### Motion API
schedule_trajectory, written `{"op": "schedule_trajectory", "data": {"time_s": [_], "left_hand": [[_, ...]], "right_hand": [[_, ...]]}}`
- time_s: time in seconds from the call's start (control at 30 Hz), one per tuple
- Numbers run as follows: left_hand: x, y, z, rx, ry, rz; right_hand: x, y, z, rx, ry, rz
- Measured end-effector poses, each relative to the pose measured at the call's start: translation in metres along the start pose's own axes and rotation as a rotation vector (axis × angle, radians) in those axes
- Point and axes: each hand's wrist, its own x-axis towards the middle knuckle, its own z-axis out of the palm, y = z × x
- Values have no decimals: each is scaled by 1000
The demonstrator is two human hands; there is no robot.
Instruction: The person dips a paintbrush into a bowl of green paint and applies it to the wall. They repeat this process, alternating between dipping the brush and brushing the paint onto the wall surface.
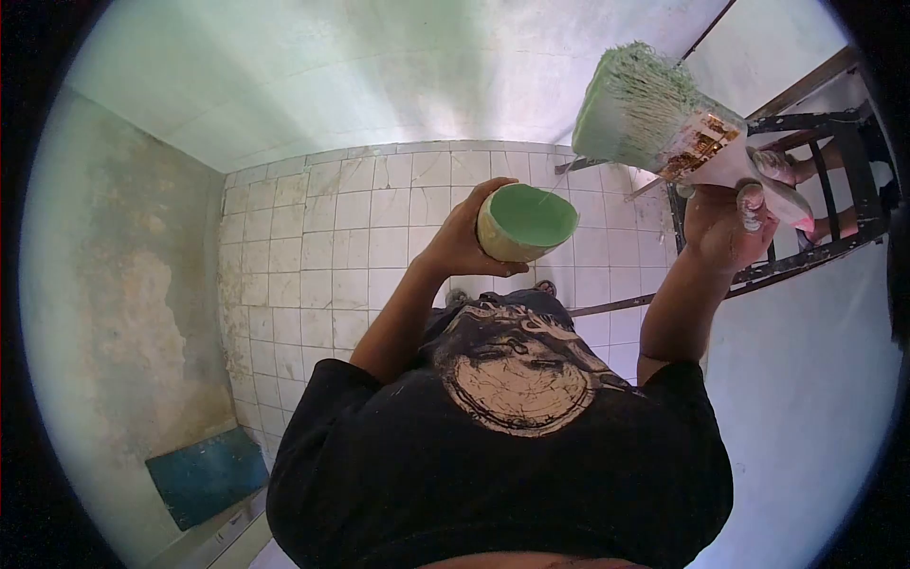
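Note:
My left hand [460, 237] is wrapped round the side of a small round container [491, 239]. Light green paint [531, 216] fills its inside. In my right hand [722, 228] is a wide paintbrush [701, 147], gripped by its pale handle with the bristles raised up and to the left. Green paint coats the bristle tips, and the fingers are smeared with pale paint. A thin strand seems to hang from the bristles toward the container. The brush is apart from the wall.
A dark, paint-spotted frame like a ladder or stool [858, 180] stands at the right, with another person's feet [777, 166] beside or on it. White tiles [313, 228] cover the floor. Ahead is a pale green wall [379, 76]; a dark teal panel [209, 477] lies lower left.

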Motion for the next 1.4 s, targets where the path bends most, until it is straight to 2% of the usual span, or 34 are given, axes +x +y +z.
{"op": "schedule_trajectory", "data": {"time_s": [0.3, 0.47, 0.6, 0.7, 0.9, 0.97, 1.0, 1.13, 1.2, 1.3, 1.37, 1.4], "left_hand": [[2, -6, 4, 12, -10, 5], [1, -3, 5, 35, -3, -21], [3, -2, 5, 63, -5, -6], [2, -2, 4, 57, 2, 10], [1, -1, 5, 36, 10, -45], [1, -1, 4, 33, 13, -28], [1, -1, 4, 30, 16, -11], [1, 2, -2, 30, 56, -25], [3, 5, -5, 9, 58, -25], [4, 5, -10, -3, 59, -65], [3, 6, -12, 57, 83, -23], [6, 5, -14, 115, 108, 17]], "right_hand": [[-1, -5, 6, 3, 47, 8], [4, -3, 2, 8, 71, -93], [7, -6, 5, -42, 88, -96], [6, -5, 5, 0, -14, -77], [-2, 0, 6, 81, 108, -19], [-10, 5, 1, 32, -42, 0], [-16, 2, 1, 34, -45, 118], [-47, 23, -18, 46, -107, 255], [-64, 31, -28, -191, -114, 272], [-71, 34, -35, -99, -228, 356], [-68, 39, -43, 87, -330, 487], [-66, 37, -36, -45, -360, 472]]}}
